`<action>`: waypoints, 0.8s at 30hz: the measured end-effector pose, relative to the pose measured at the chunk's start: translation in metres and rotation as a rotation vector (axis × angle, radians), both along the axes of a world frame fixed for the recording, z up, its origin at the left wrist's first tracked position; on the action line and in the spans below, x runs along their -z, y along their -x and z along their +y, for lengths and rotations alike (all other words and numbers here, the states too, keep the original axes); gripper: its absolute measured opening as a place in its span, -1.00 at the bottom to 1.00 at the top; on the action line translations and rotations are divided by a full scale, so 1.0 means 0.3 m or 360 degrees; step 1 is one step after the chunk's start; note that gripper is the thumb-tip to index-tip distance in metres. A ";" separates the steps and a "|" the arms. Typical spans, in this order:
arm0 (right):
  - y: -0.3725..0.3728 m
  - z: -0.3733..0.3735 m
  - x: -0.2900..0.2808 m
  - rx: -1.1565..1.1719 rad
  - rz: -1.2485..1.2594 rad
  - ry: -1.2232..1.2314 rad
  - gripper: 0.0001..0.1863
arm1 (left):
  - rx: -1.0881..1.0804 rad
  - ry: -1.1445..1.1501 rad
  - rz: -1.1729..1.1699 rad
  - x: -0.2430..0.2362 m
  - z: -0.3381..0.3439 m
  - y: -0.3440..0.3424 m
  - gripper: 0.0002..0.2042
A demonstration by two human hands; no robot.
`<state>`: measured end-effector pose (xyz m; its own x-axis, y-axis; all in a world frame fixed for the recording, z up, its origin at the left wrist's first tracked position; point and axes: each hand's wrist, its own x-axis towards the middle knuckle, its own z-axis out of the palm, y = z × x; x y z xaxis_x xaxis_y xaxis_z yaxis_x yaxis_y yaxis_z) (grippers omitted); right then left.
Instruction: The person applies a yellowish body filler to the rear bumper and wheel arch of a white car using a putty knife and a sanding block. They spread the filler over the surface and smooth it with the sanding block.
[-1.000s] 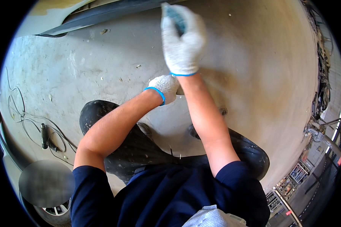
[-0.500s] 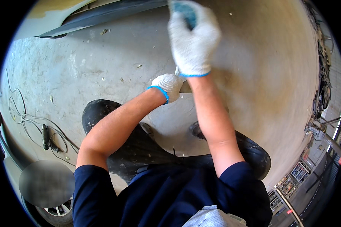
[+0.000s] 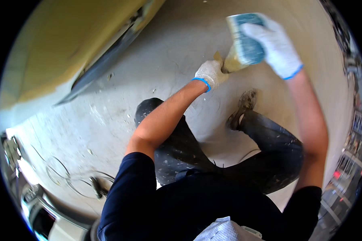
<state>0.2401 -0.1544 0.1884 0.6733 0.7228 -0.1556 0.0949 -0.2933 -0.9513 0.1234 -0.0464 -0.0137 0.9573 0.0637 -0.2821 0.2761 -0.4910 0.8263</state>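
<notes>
My right hand, in a white knit glove with a blue cuff, grips a flat blue-green pad with a pale edge, its thumb across the face. A yellowish sheet like sandpaper shows beneath the pad; whether the two are joined I cannot tell. My left hand, gloved alike, is closed on the near end of this sheet, and a yellowish corner sticks up beyond its fingers. Both hands are held over the floor, in front of my bent knees. Motion blurs the right hand and pad.
A vehicle body panel with a yellowish coat and dark lower trim fills the upper left. A black-handled tool and a looped cable lie on the concrete floor at left. Cluttered racks line the right.
The view has swung, so more of the body panel shows. My right hand has moved right, bringing the pad and yellowish sheet into plain sight. My left hand stays closed on the sheet.
</notes>
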 end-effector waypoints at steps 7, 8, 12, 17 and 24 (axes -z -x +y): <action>-0.185 -0.510 -0.092 0.0766 0.0106 -0.0010 -0.63 | -0.0221 0.0659 0.0286 -0.324 -0.009 0.045 -0.61; -0.163 -0.499 -0.076 0.0697 0.0056 -0.0005 -0.63 | -0.0289 0.0703 0.0187 -0.353 -0.014 0.076 -0.62; -0.096 -0.430 -0.002 0.0401 -0.0182 -0.0033 -0.64 | -0.0399 0.0522 0.0221 -0.359 0.035 0.098 -0.65; -0.092 -0.389 0.105 0.0141 -0.0293 0.0078 -0.65 | -0.0610 0.0425 0.0290 -0.335 0.005 0.132 -0.67; -0.129 -0.405 0.380 0.0283 -0.0406 -0.0171 -0.68 | -0.0913 0.0065 0.0447 -0.380 -0.045 0.154 -0.69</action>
